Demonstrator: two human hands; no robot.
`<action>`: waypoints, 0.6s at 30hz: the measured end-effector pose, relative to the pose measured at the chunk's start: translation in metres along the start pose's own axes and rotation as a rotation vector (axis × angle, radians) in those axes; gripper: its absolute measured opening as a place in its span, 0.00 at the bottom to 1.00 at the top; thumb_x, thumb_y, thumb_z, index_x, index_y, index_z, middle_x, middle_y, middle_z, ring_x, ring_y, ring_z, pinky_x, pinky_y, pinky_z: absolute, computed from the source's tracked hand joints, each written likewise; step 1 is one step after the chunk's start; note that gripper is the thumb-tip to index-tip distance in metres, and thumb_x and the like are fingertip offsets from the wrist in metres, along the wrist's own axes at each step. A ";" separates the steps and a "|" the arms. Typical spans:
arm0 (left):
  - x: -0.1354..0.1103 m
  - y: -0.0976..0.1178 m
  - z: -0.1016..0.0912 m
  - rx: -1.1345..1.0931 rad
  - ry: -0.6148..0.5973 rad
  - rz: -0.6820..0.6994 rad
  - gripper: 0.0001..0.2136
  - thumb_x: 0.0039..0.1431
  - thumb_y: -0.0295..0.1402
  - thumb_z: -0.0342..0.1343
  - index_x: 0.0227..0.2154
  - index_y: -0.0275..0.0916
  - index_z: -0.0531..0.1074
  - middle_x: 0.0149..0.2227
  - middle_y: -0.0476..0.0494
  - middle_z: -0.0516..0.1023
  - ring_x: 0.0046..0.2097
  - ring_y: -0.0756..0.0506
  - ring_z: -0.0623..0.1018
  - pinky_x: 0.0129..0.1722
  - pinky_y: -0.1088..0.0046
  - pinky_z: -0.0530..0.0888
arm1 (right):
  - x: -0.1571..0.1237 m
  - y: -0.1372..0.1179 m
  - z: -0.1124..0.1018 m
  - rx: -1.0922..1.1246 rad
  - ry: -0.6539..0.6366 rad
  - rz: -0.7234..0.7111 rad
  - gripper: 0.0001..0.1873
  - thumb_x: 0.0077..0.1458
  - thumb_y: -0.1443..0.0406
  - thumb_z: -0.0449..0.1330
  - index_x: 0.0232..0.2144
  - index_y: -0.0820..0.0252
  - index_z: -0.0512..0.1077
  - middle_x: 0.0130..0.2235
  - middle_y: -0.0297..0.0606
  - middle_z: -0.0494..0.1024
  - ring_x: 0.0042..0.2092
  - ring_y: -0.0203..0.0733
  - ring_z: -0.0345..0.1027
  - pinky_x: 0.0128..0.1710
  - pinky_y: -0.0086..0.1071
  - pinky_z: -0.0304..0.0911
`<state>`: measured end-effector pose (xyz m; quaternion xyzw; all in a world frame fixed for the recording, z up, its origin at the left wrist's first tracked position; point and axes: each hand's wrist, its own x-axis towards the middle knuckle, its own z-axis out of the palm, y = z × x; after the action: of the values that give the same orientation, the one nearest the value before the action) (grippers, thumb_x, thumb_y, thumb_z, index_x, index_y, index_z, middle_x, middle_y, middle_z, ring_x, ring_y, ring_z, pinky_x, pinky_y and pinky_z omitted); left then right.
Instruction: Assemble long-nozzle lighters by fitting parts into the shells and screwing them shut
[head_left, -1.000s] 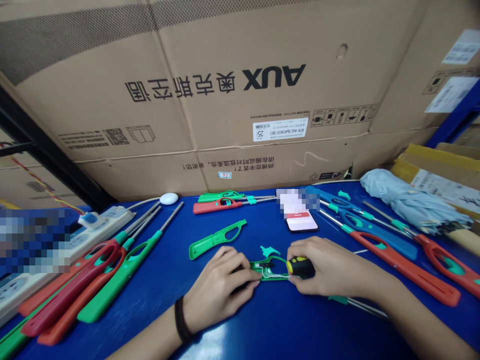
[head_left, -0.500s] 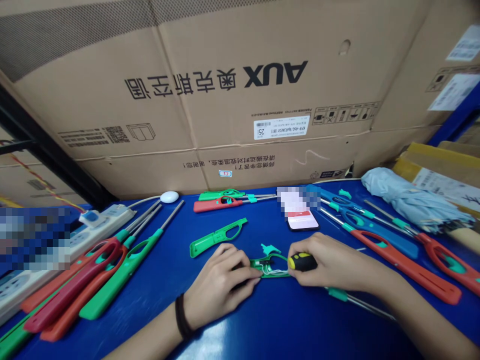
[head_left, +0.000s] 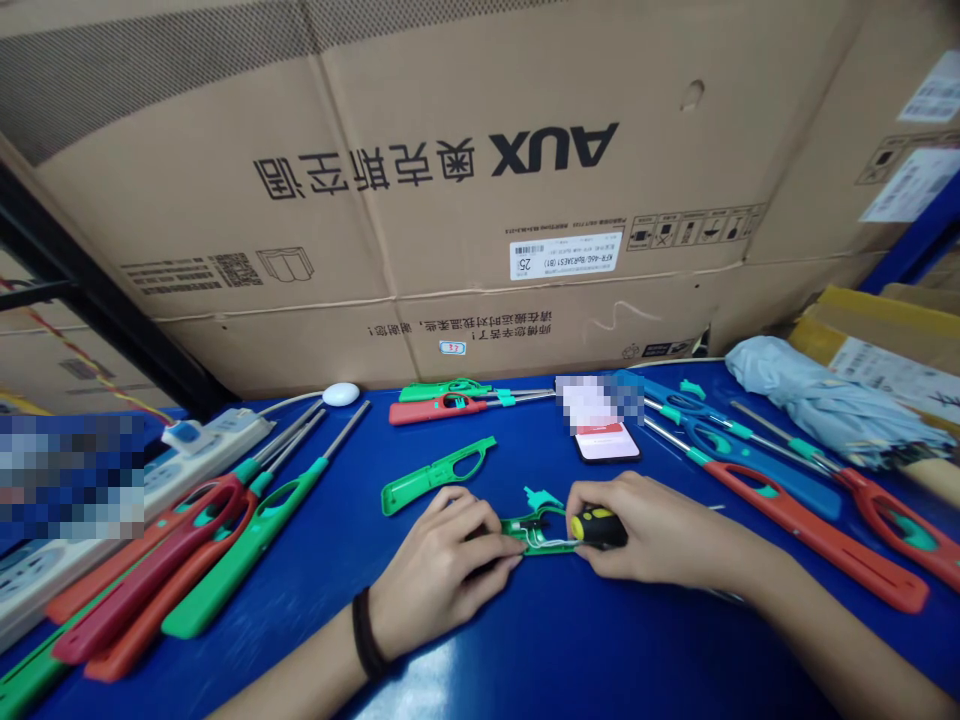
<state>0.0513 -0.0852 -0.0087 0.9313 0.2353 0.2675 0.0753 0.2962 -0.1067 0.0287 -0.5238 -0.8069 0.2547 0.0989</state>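
Lower centre, on the blue tabletop (head_left: 525, 640): left hand (head_left: 442, 565) pinches the green lighter body (head_left: 536, 532) flat; right hand (head_left: 660, 530) is closed around a screwdriver (head_left: 598, 527) at its wiring. A slipping tip would probably snag the thin wires.

Single view, worn on head, aimed forward and down. Blue table (head_left: 337, 560) seen close; left hand (head_left: 442, 570), right hand (head_left: 660, 530) framed at 6 o'clock; cardboard box (head_left: 450, 200) faced at 12 o'clock.
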 end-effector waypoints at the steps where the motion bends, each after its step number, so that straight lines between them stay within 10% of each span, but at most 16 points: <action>1: 0.000 0.000 0.000 0.001 -0.001 -0.001 0.07 0.61 0.29 0.53 0.38 0.42 0.76 0.31 0.47 0.73 0.33 0.49 0.73 0.43 0.67 0.67 | 0.000 0.000 0.000 0.001 -0.001 -0.002 0.04 0.48 0.66 0.59 0.30 0.53 0.71 0.27 0.30 0.75 0.29 0.38 0.67 0.27 0.26 0.53; 18: 0.001 0.001 -0.001 0.007 0.008 0.000 0.07 0.62 0.29 0.53 0.37 0.41 0.76 0.31 0.47 0.73 0.33 0.49 0.72 0.43 0.67 0.67 | 0.000 0.000 -0.006 0.041 0.063 -0.152 0.06 0.48 0.72 0.57 0.28 0.57 0.73 0.33 0.32 0.76 0.33 0.37 0.68 0.33 0.26 0.57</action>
<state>0.0519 -0.0852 -0.0076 0.9305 0.2368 0.2703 0.0711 0.2982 -0.1047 0.0338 -0.4665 -0.8354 0.2465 0.1540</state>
